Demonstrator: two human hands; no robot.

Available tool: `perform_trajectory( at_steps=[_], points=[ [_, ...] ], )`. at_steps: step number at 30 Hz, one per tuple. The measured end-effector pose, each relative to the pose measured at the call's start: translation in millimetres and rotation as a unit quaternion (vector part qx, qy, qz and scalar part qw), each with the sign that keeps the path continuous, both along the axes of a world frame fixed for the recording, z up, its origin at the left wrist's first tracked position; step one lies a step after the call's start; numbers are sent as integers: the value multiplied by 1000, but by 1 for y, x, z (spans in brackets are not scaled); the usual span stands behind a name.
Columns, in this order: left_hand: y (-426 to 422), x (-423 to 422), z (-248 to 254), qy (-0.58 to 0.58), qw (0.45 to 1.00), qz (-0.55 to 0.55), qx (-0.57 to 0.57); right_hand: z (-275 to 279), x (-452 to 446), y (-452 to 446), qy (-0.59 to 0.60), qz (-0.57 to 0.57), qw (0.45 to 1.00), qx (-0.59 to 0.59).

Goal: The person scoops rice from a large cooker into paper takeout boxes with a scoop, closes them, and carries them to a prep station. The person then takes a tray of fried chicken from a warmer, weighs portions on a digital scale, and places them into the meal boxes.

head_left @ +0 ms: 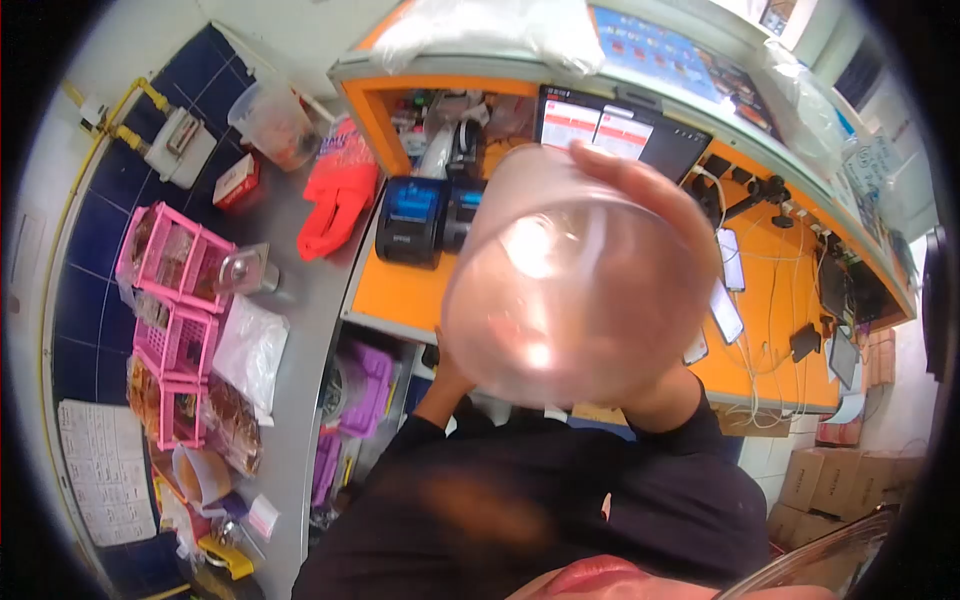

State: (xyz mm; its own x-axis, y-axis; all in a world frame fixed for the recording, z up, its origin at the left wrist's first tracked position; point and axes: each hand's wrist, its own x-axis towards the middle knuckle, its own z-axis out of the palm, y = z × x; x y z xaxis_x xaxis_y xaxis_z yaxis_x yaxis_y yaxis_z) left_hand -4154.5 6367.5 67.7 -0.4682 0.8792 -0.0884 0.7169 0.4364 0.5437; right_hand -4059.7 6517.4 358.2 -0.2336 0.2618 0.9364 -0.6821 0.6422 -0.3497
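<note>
Translucent container (585,300), right fingers (630,176) curled round side.

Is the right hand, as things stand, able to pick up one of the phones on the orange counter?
Probably not yet: the right hand is curled around the translucent container. The phones lie near, so a freed hand likely could.

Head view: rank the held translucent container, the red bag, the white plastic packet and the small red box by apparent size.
1. Translucent container, largest, though nearness to the camera enlarges it.
2. Red bag and white plastic packet: too alike to rank.
3. Small red box, smallest.
</note>
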Motion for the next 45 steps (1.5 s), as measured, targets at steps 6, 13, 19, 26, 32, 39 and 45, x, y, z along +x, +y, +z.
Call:
perform_trajectory(
  at_steps=[6, 13, 19, 26, 32, 39, 45],
  points=[
    [-5, 0, 54, -95, 994, -7, -53, 50, 6, -44, 91, -19, 994, 55],
    [-14, 1, 74, -103, 987, 1, -120, 70, 3, -72, 116, -40, 990, 74],
    [-21, 0, 68, -107, 983, 14, -146, 80, 2, -84, 124, -48, 987, 88],
    [-22, -4, 62, -95, 982, 19, -165, 91, 3, -88, 128, -59, 985, 102],
    [-22, -4, 53, -87, 980, 21, -178, 95, 2, -92, 123, -66, 984, 109],
    [-19, -3, 47, -75, 980, 25, -182, 102, 6, -89, 113, -77, 984, 112],
    [-23, -2, 53, -111, 981, 8, -161, 105, 7, -88, 108, -87, 984, 115]
  ],
)
